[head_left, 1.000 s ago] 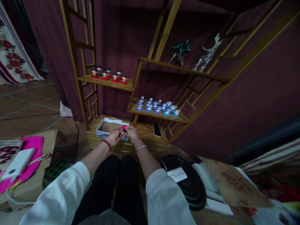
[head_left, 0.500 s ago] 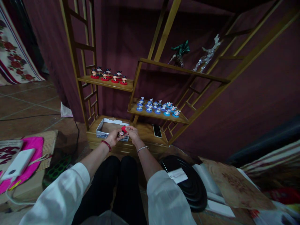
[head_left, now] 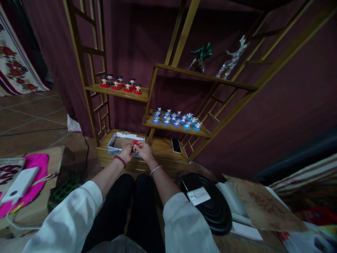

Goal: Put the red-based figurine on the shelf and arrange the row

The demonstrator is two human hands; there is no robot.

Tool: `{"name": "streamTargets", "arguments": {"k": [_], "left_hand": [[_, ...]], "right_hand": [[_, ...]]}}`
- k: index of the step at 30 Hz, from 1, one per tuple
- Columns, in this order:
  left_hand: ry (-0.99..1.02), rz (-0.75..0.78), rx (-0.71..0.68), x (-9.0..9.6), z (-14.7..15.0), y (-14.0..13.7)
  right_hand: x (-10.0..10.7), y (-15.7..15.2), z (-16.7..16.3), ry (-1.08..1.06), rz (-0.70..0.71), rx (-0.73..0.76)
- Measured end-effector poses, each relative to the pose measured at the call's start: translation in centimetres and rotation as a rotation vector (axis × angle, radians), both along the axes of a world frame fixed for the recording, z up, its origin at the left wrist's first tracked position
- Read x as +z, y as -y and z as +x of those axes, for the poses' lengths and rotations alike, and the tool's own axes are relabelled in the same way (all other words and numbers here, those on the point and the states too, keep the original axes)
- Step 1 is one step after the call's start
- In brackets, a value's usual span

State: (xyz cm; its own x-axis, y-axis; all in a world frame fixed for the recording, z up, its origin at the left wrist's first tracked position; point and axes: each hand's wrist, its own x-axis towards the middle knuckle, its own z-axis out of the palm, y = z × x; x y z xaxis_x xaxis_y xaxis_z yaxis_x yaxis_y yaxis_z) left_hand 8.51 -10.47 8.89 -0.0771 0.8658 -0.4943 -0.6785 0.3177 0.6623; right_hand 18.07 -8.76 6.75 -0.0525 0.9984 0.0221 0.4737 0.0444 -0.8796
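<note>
Red-based figurine (head_left: 135, 142), pinched narrowly between the left hand (head_left: 127, 153) and the right hand (head_left: 145, 151), at the near side of the open box (head_left: 113, 150)! Seven similar figures (head_left: 127, 86) already stand on the upper-left shelf (head_left: 143, 97); this one isn't set down yet.

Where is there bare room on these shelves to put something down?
Bare wood shows on the bottom board, between the box and the phone. A narrow strip also shows on the left shelf, right of the red-based figures. Crowded: the middle shelf, with blue figures, and the box's front, where the hands hold a small figure.
</note>
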Motion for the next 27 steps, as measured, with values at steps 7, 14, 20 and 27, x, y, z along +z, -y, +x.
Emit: {"name": "streamTargets", "arguments": {"k": [7,14,20,27], "left_hand": [[0.009,-0.019,-0.020,-0.4,0.1,0.1],[0.004,-0.051,-0.008,-1.6,-0.1,-0.5],[-0.015,-0.079,0.030,-2.7,-0.5,-0.8],[0.004,-0.104,0.068,-2.4,-1.1,-0.7]], "right_hand": [[-0.4,0.4,-0.2,0.153,0.067,0.069],[-1.6,0.5,-0.5,0.039,0.028,0.063],[-2.1,0.6,-0.5,-0.140,-0.036,0.050],[-1.3,0.6,0.2,-0.423,-0.045,-0.141]]}}
